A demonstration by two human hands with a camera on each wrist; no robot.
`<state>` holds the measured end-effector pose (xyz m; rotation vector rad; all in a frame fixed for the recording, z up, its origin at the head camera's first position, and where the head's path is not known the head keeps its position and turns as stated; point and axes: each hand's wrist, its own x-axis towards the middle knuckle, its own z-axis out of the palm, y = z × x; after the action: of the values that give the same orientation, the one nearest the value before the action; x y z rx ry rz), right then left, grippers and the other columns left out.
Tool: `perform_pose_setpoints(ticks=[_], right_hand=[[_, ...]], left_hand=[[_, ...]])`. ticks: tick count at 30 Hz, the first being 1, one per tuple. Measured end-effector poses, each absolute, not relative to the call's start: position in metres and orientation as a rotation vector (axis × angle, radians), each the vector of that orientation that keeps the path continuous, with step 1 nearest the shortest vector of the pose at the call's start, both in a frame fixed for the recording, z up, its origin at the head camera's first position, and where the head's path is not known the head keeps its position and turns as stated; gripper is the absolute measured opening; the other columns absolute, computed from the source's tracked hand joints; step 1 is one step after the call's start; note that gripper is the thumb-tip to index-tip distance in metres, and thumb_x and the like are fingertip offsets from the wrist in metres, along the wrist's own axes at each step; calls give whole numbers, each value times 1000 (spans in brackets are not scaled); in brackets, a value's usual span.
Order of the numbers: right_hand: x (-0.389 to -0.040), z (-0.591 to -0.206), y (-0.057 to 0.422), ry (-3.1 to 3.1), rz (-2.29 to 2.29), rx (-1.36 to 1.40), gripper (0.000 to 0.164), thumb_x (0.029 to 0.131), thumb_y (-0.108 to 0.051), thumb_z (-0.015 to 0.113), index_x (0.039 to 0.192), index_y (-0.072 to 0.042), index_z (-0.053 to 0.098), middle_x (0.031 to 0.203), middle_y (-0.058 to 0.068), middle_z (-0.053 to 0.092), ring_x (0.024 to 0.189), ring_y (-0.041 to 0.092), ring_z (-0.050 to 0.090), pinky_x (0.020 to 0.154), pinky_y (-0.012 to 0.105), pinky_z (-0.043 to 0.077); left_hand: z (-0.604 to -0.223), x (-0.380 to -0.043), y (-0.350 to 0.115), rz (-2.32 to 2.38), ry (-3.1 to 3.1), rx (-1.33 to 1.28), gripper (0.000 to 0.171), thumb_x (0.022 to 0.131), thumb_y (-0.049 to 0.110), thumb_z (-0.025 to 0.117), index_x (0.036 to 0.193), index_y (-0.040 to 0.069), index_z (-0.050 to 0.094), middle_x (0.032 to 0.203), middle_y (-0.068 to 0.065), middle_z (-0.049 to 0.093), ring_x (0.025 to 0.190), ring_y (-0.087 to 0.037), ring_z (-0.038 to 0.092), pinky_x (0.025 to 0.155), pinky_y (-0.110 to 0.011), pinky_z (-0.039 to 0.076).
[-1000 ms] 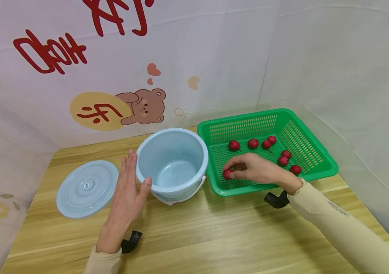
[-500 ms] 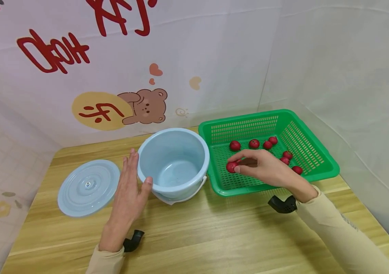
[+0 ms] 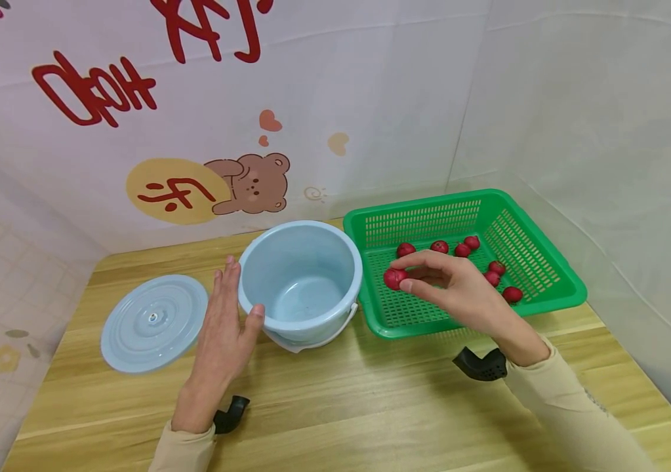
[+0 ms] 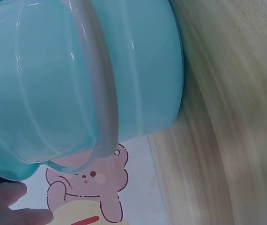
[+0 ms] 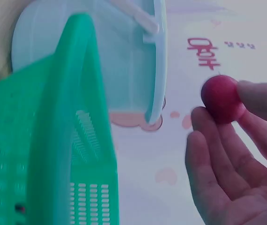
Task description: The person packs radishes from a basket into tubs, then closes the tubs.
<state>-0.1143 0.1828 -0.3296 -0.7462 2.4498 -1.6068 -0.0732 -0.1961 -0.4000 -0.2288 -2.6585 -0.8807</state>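
Note:
My right hand (image 3: 459,292) pinches a small round red radish (image 3: 395,278) between thumb and fingertips, raised over the left part of a green plastic basket (image 3: 391,330). The right wrist view shows the held radish (image 5: 222,98) with the other fingers loosely bent below it. Several more radishes (image 3: 439,247) lie on the basket's floor. My left hand (image 3: 223,337) is at the left side of a light blue bucket (image 3: 301,326), fingers straight and thumb by the rim. No radish shows in the bucket. In the left wrist view, fingertips (image 4: 33,215) appear beside the bucket's rim.
A light blue round lid (image 3: 155,321) lies on the wooden table (image 3: 335,406) left of the bucket. The bucket's pale handle (image 3: 341,324) hangs down its front. A printed white curtain (image 3: 382,98) stands behind, and the basket's right end is near the side curtain.
My right hand has lifted the radish from the basket's floor, then moved it slightly left toward the bucket. My left hand keeps its place at the bucket.

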Motion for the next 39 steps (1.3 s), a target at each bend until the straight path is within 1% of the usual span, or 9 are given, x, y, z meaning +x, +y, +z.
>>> perform_pose_setpoints(ticks=[6,12,15,18,22,28,30,36,39], right_hand=[[-107,-331,162,2494,-1731,-943,32,96,-3,71,127,-13,72,121,-2,70,104,18,70,91,28,58],[-106,-333,139,2579,-1761,-1082,36,93,-1,74,126,-15,73,124,-4,71,106,14,65,79,26,56],[-107,-335,128,2606,-1777,-1166,38,90,2,76,124,-14,74,122,-3,71,109,14,64,81,27,56],[-108,-337,116,2607,-1789,-1262,38,88,4,77,123,-11,73,120,0,72,111,15,66,89,31,58],[-110,-341,102,2670,-1721,-1351,35,90,-2,78,124,-10,73,119,0,71,111,15,66,92,35,57],[-115,-350,87,2807,-1525,-1452,31,92,-9,78,123,-10,73,122,0,70,116,14,64,95,30,54],[-117,-353,83,2859,-1469,-1487,31,91,-10,79,121,-9,74,122,1,70,116,16,65,96,31,54],[-121,-358,77,2997,-1316,-1482,27,91,-15,80,118,-12,76,118,-1,72,112,17,65,96,36,51],[-122,-358,76,3028,-1249,-1457,26,92,-19,79,117,-13,76,116,-1,72,111,18,65,96,37,50]], left_hand=[[-401,-73,-196,-881,-2643,-236,75,106,44,46,166,9,17,174,-3,11,158,-39,11,122,-64,18],[-401,-73,-196,-883,-2630,-241,74,106,42,47,166,8,19,173,-4,13,158,-39,12,123,-62,18],[-402,-74,-196,-871,-2632,-240,75,106,44,46,166,8,19,173,-4,13,158,-39,12,123,-63,18],[-402,-74,-196,-861,-2631,-242,75,107,44,45,166,8,19,173,-4,13,157,-40,13,122,-64,19],[-402,-74,-196,-857,-2633,-245,75,107,45,44,166,8,18,173,-4,13,157,-40,13,122,-65,19],[-402,-73,-196,-866,-2638,-241,75,107,46,44,167,9,17,174,-4,12,157,-40,12,122,-65,18],[-402,-74,-196,-865,-2638,-239,75,107,46,44,167,9,17,174,-3,12,158,-40,11,122,-66,18],[-403,-74,-195,-862,-2632,-237,75,107,46,44,167,10,18,174,-3,12,158,-40,12,121,-66,18],[-403,-75,-195,-866,-2620,-241,74,106,40,47,166,8,18,173,-3,13,157,-40,12,122,-66,18]])
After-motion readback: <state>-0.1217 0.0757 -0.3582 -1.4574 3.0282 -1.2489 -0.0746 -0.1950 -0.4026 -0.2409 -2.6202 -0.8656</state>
